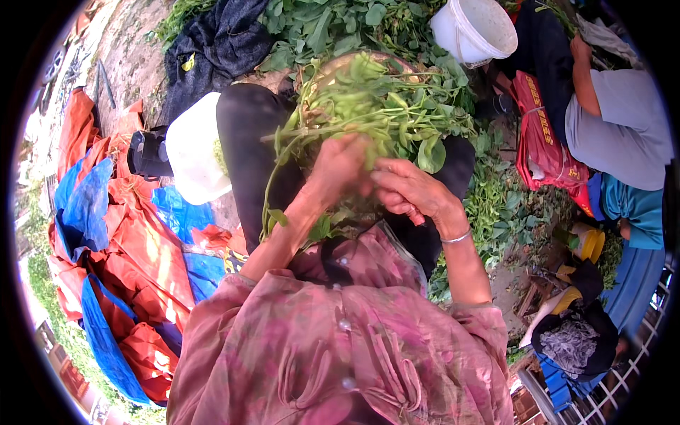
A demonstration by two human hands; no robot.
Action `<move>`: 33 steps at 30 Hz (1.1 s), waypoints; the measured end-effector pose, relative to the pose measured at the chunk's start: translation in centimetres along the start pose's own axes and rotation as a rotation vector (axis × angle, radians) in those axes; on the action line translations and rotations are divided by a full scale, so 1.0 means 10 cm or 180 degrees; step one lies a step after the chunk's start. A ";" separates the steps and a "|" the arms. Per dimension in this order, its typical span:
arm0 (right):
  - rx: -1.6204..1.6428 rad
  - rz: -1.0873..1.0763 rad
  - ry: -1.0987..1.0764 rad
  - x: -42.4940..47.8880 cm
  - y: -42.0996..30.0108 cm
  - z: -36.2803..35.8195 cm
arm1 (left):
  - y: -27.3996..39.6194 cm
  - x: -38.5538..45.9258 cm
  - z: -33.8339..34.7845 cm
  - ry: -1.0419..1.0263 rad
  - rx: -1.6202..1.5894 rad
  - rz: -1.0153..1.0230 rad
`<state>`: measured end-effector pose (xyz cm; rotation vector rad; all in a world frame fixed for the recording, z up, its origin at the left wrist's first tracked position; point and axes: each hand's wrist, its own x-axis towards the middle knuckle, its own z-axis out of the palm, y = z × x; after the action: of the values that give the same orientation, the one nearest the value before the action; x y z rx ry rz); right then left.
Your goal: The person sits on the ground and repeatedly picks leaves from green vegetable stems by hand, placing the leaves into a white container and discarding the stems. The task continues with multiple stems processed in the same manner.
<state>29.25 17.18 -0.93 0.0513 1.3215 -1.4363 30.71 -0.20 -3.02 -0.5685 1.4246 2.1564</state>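
Note:
Cut bean plants with green pods [361,101], seemingly soybean, lie over my lap and a round basket or tray whose rim [393,56] shows behind them. My left hand [340,162] is closed around stems and pods at the near side of the bunch; it is slightly blurred. Close beside it on the right, my right hand [409,188] has its thumb and forefinger pinched at a pod or stem, the other fingers curled. A silver bangle [457,238] circles the right wrist. A white plastic container [196,151] with green pods inside stands left of my knee.
A white bucket [473,32] stands beyond at the right, near heaped leafy plants [329,26]. Orange and blue tarpaulins [143,239] lie at left, dark cloth [212,48] above them. On the right are a seated person [619,117], a red sack [542,133] and a yellow container [588,241].

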 end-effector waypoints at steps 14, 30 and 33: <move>0.0323 0.0048 -0.0316 -0.11 0.02 -0.13 | -0.26 -0.08 -0.19 -0.0661 -0.0464 0.0112; 0.1124 -0.1340 0.1454 0.33 0.42 0.24 | -0.27 -0.01 -0.25 -0.0401 -0.1579 -0.1113; 0.1041 -0.1400 0.1778 0.26 0.46 0.21 | -0.28 -0.07 -0.24 -0.1092 -0.1908 -0.1062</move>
<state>32.82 15.18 -4.90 0.4264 1.5902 -2.1086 33.20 -1.65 -5.55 -0.5550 0.4543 2.2451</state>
